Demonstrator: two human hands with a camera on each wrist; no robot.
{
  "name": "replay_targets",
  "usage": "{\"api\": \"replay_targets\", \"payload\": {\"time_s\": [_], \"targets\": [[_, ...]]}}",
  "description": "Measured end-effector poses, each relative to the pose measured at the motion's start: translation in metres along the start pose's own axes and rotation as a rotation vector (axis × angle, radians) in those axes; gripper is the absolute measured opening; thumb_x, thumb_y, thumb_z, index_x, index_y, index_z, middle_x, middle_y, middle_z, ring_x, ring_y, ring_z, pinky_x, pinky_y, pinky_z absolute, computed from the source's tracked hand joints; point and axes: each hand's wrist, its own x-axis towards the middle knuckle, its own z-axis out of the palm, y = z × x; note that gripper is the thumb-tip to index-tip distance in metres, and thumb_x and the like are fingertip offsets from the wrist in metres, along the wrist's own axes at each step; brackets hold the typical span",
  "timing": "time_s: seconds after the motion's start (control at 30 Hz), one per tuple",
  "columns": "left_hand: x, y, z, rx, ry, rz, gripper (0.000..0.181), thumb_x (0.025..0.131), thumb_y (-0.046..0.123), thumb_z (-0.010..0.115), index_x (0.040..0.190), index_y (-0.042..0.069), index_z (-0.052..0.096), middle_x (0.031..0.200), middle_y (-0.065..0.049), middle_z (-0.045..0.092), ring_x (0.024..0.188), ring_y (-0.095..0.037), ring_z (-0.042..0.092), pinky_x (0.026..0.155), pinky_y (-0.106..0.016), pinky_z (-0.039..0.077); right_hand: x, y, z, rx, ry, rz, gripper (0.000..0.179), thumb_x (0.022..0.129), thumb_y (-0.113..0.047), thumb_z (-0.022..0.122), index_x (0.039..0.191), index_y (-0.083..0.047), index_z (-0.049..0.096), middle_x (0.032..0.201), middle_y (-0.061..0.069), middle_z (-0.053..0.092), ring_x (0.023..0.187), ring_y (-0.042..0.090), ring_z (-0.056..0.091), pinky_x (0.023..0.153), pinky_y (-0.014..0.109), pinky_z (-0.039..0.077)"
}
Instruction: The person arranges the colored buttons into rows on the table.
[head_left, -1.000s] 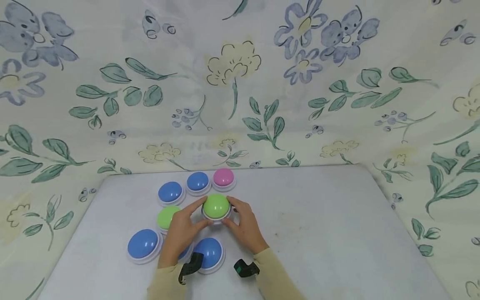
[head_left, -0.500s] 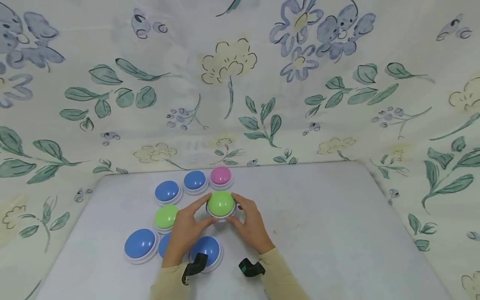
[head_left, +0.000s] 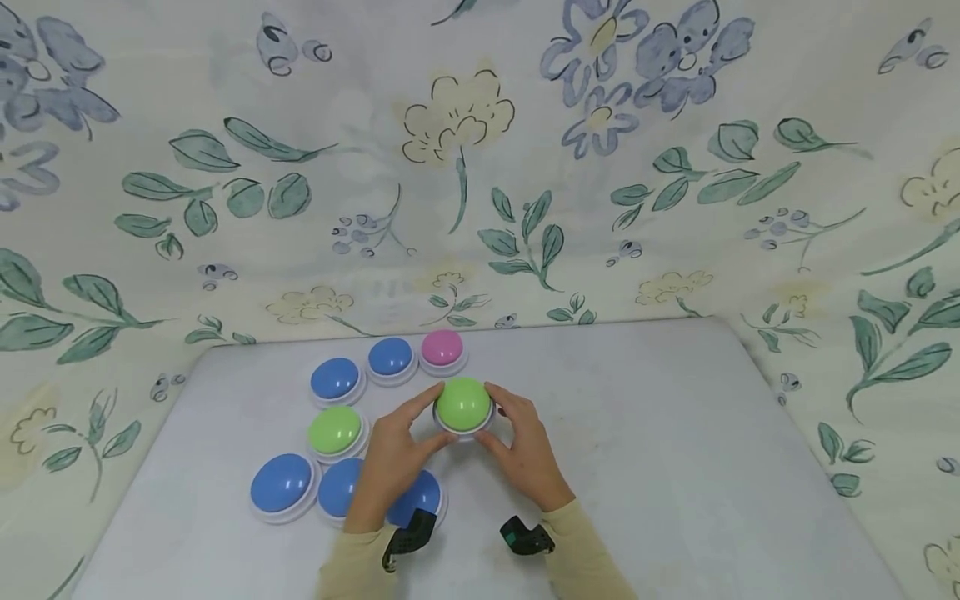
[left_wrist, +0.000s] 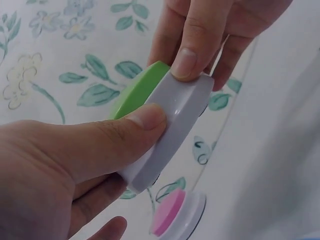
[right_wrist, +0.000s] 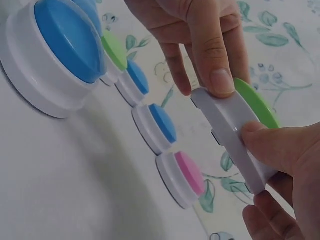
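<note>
A green-domed push button point(head_left: 462, 404) with a round white base is held off the table between both hands. My left hand point(head_left: 393, 458) pinches its left side, and my right hand point(head_left: 531, 457) pinches the right. In the left wrist view, the thumbs lie against the white base point(left_wrist: 170, 130) while other fingers are partly hidden behind it. Small tabs show on the underside of the base point(right_wrist: 225, 132) in the right wrist view. Just beyond the held button, a pink push button point(head_left: 442, 348) stands on the table.
Left of the hands stand blue push buttons at the back point(head_left: 334, 379) and front point(head_left: 281, 484), with another green one point(head_left: 334, 431) between. The left forearm partly covers a front blue button point(head_left: 420, 498). Floral cloth point(head_left: 465, 183) hangs behind the white table point(head_left: 660, 467).
Both hands have carried the green push button to the right, away from the row of buttons. The other buttons stay in place on the table; the head view has shifted slightly.
</note>
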Motion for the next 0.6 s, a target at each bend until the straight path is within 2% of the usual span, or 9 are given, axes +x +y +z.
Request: {"api": "replay_targets", "payload": {"time_s": [0.3, 0.43, 0.6], "targets": [[-0.004, 0.014, 0.013, -0.071, 0.040, -0.049, 0.073, 0.075, 0.012, 0.088, 0.141, 0.010, 0.059, 0.140, -0.007, 0.060, 0.132, -0.029, 0.055, 0.110, -0.049, 0.045, -0.002, 0.001, -0.019, 0.007, -0.009, -0.032, 0.064, 0.090, -0.015, 0.076, 0.147, -0.004, 0.049, 0.146, 0.009, 0.055, 0.128, 0.027, 0.051, 0.104, 0.043, 0.050], [-0.004, 0.021, 0.022, -0.100, 0.070, -0.035, 0.073, 0.074, 0.010, 0.089, 0.141, 0.009, 0.059, 0.140, -0.007, 0.060, 0.131, -0.028, 0.055, 0.110, -0.047, 0.045, -0.004, 0.003, -0.027, 0.026, -0.009, -0.024, 0.065, 0.090, -0.013, 0.076, 0.148, -0.004, 0.048, 0.147, 0.008, 0.054, 0.130, 0.026, 0.049, 0.106, 0.042, 0.049], [-0.003, 0.030, 0.035, -0.119, 0.091, -0.039, 0.072, 0.073, 0.008, 0.089, 0.139, 0.009, 0.060, 0.138, -0.007, 0.061, 0.131, -0.028, 0.055, 0.109, -0.047, 0.045, -0.008, 0.009, -0.037, 0.019, 0.010, -0.039, 0.065, 0.090, -0.013, 0.076, 0.148, -0.004, 0.048, 0.148, 0.009, 0.053, 0.129, 0.029, 0.050, 0.100, 0.043, 0.053]]}}
